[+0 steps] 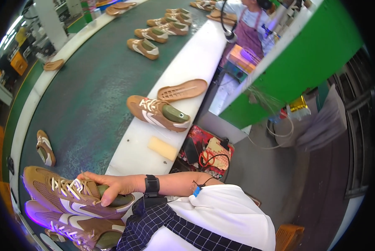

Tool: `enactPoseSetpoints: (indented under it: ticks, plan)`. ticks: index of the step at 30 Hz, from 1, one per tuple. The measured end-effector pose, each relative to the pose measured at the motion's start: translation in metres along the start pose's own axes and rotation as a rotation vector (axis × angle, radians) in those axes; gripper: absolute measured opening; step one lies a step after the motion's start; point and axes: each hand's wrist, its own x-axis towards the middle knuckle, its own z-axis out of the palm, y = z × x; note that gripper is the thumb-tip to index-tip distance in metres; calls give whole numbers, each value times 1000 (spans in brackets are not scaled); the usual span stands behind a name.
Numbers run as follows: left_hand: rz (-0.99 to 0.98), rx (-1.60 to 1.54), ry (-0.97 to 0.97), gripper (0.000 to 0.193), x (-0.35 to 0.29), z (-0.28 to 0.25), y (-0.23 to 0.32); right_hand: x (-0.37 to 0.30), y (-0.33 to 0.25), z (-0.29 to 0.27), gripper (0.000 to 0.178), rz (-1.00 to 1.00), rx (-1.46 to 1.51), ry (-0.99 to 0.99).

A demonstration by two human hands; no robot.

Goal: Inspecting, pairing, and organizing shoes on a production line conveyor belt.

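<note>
From the right my right forearm, with a black wrist strap, reaches to the lower left. My right hand (112, 186) is closed around the collar of a tan sneaker (49, 188) with white laces and white side stripes. Its thumb lies over the near side, and a green shoe last fills the opening. Right below, a second tan sneaker (76, 224) of the same kind lies alongside, partly cut off by my checked apron. Whatever supports that one is hidden. My left hand is out of sight.
On the white ledge (187, 58) lie a tan sneaker (147, 112), a loose rubber sole (183, 90) and a yellowish block (162, 147). Several sneakers stand on the green belt (95, 83). A co-worker (248, 25) sits beyond the green panel (296, 71).
</note>
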Motion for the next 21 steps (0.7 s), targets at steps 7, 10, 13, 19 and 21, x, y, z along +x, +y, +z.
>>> enactPoseSetpoints:
  ticks: [7, 10, 13, 19, 21]
  plan:
    - [-77, -30, -27, 80, 2, -7, -4, -25, 10, 2, 98, 26, -70, 70]
    - [-94, -56, -37, 79, 1, -14, -5, -26, 8, 12, 92, -69, -435, 146]
    - [-121, -120, -40, 78, -1, -30, -1, -24, 8, 22, 85, -225, -931, 260]
    - [-266, -442, -92, 76, -23, -70, 9, -27, 20, 2, 66, 157, 17, 108]
    - [-229, -559, -216, 75, -28, -63, 8, -31, 38, -5, 61, 267, 148, 263]
